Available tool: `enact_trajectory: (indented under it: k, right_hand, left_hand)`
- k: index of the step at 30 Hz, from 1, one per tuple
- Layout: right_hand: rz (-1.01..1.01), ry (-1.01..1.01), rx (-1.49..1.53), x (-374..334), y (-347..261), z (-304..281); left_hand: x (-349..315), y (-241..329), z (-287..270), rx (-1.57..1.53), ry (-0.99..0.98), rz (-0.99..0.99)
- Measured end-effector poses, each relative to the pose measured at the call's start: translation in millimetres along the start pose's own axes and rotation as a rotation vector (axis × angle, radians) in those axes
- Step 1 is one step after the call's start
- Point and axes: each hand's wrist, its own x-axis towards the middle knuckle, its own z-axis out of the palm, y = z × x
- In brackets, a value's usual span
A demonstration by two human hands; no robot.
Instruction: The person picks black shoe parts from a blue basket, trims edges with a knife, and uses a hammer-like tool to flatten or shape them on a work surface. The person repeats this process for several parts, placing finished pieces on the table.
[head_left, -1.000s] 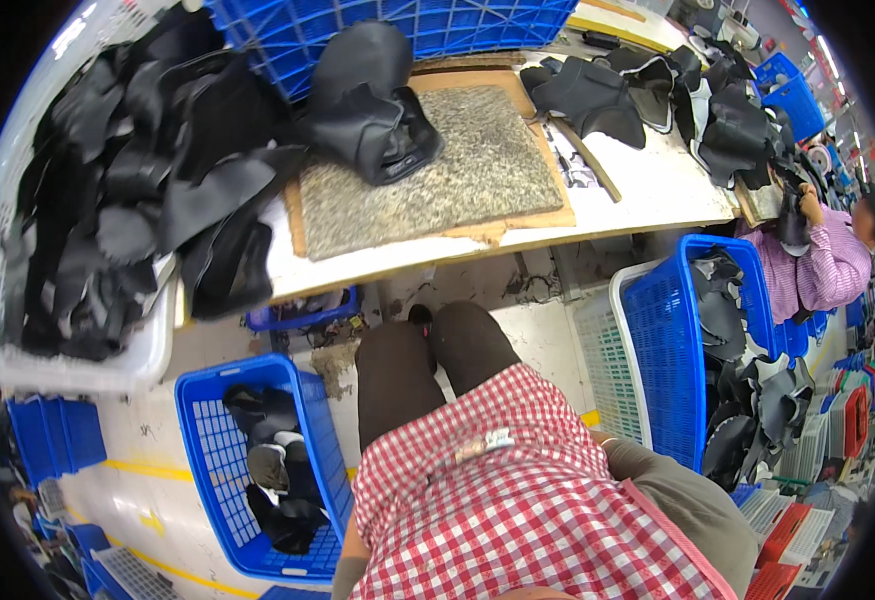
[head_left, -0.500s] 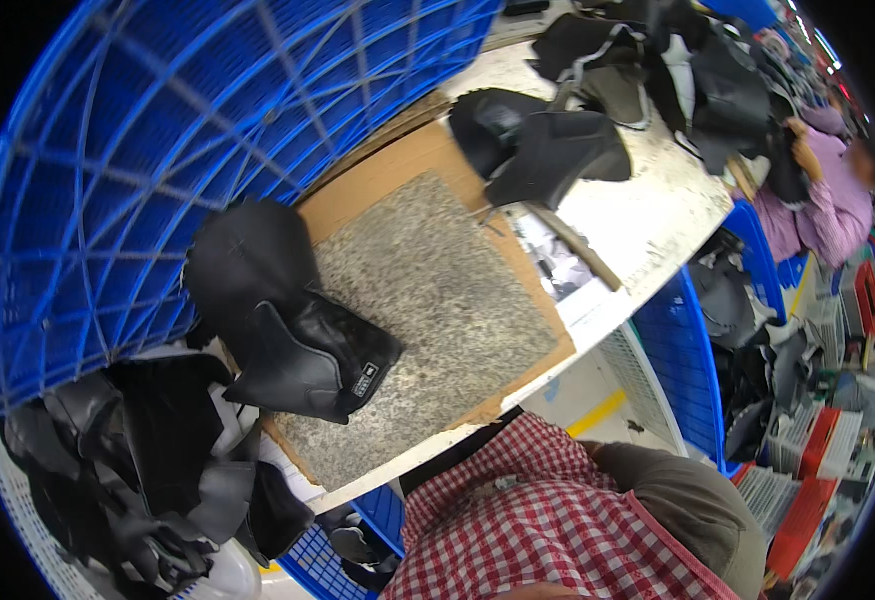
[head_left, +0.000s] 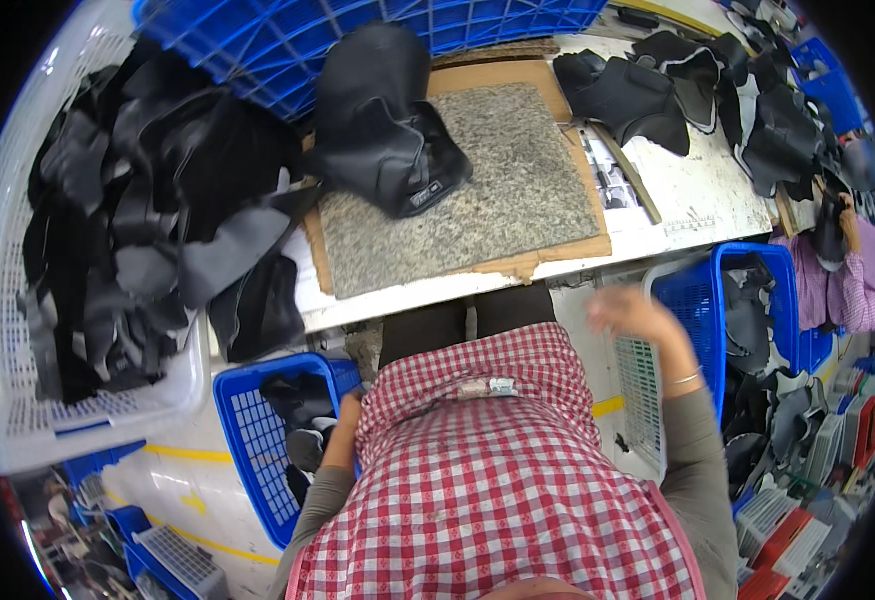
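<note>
My right hand point(head_left: 634, 314) is in the air just off the table's front edge, right of the red-and-white checked apron point(head_left: 478, 470). Its fingers point left, loosely apart and slightly blurred, with nothing visible in them. Low at the apron's left side is my left hand point(head_left: 352, 408), its fingers hidden against the cloth, next to a blue basket point(head_left: 226, 385). A black shoe upper point(head_left: 373, 120) with a small label lies on the speckled stone slab point(head_left: 508, 180), overlapping its left side. Neither hand touches it.
Cardboard point(head_left: 548, 75) lies under the slab on the white table point(head_left: 698, 190). A white basket point(head_left: 183, 395) heaped with black pieces stands left, a blue crate point(head_left: 498, 25) behind. More black pieces point(head_left: 628, 100) and a wooden stick point(head_left: 626, 175) lie right. A co-worker point(head_left: 848, 260) is far right.
The view has turned and shifted, bringing both my hands and forearms into sight; neither showed before. The shoe upper still lies on the left part of the slab.
</note>
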Motion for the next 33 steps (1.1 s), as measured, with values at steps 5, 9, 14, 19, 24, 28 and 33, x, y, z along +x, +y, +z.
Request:
enact_trajectory:
  k: [5, 9, 14, 19, 24, 28, 33]
  right_hand:
    - [-0.670, 0.947, -0.698, 41.6, -201.8, -149.3]
    - [-0.210, 1.024, -1.320, 117.2, -232.3, -206.7]
    - [-0.265, 0.794, -1.182, 143.1, -226.8, -191.8]
    - [-1.038, 0.910, -1.043, 26.2, -305.8, -146.0]
    - [-1.162, 0.476, -1.049, -99.8, -373.1, -40.8]
    - [-1.282, 0.236, -0.987, -116.3, -371.8, 48.9]
    - [-1.082, -0.012, -0.709, -97.5, -338.2, 112.6]
  left_hand:
    - [-47.0, 106.2, -36.1, -0.263, 0.261, 0.011]
    - [-98.8, 182.1, -25.6, -0.051, 0.404, 0.232]
    - [-123.3, 231.4, 3.8, -0.148, 0.397, 0.088]
    - [-109.2, 322.7, -22.5, -0.356, 0.402, 0.371]
    - [-108.2, 445.5, -42.2, -0.089, 0.596, 1.016]
    - [-127.7, 472.4, -37.6, -0.033, 0.901, 1.324]
    - [-156.8, 397.8, -51.6, 0.027, 0.758, 1.210]
